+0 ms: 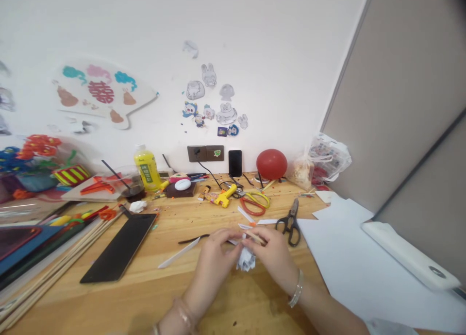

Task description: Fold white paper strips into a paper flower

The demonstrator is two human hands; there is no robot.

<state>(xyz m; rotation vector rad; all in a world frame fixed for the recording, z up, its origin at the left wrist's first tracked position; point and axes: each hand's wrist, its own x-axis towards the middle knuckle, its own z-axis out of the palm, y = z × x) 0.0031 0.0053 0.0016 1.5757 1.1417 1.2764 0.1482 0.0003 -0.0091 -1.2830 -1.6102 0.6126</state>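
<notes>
In front of me, over the near part of the table, my left hand (218, 256) and my right hand (274, 251) meet at the fingertips. Both pinch a crumpled, pleated white paper piece (246, 261), whose frilled end hangs below the fingers. A short wooden stick (256, 238) shows between the thumb and fingers of my right hand. Fingers cover the spot where stick and paper come together. Left of my left hand lies a white paper strip (179, 253). Black-handled scissors (290, 222) lie just beyond my right hand.
Beyond the hands lie red-and-yellow scissors (255, 203) and a yellow glue gun (225, 196). A red balloon (272, 164) and a phone (235, 163) stand by the wall. White paper sheets (349, 267) cover the right side; a black board (120, 250) and wooden sticks (61, 272) lie left.
</notes>
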